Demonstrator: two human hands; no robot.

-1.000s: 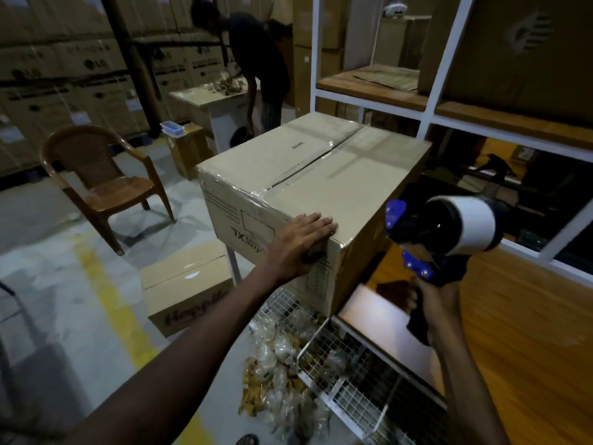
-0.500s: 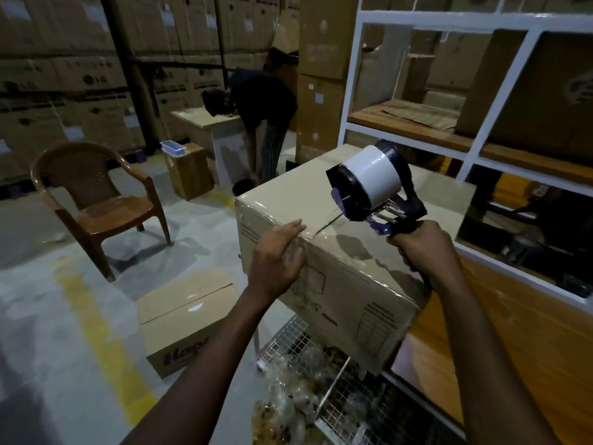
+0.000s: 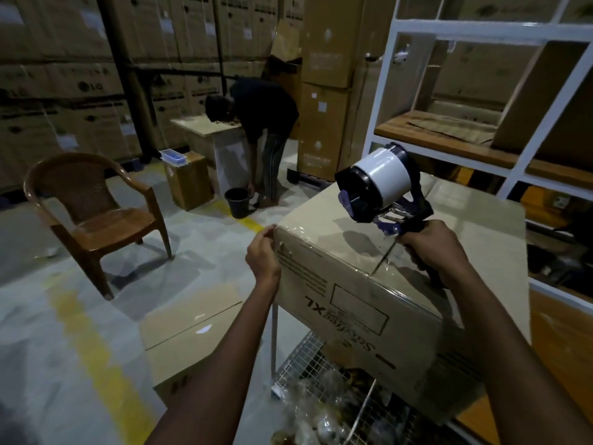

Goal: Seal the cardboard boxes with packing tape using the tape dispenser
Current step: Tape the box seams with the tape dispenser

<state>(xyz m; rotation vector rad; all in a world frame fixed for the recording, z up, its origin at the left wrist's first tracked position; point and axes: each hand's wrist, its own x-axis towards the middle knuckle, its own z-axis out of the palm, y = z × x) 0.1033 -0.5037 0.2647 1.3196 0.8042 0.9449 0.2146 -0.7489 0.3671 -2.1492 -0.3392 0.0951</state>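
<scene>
Cardboard box is seen on a wire mesh rack, top flaps closed, glossy tape visible along its front edge. Its upper left corner is pinched by the left hand, fingers curled. The tape dispenser, white roll loaded, is grasped by its handle in the right hand and held tilted just over the box top; contact cannot be told. A second box and brown chair are seen on the floor.

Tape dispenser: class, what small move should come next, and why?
Probably lower the tape dispenser onto the cardboard box: the right hand holds it raised above the top, casting a shadow there, while the left hand holds the near corner.
</scene>
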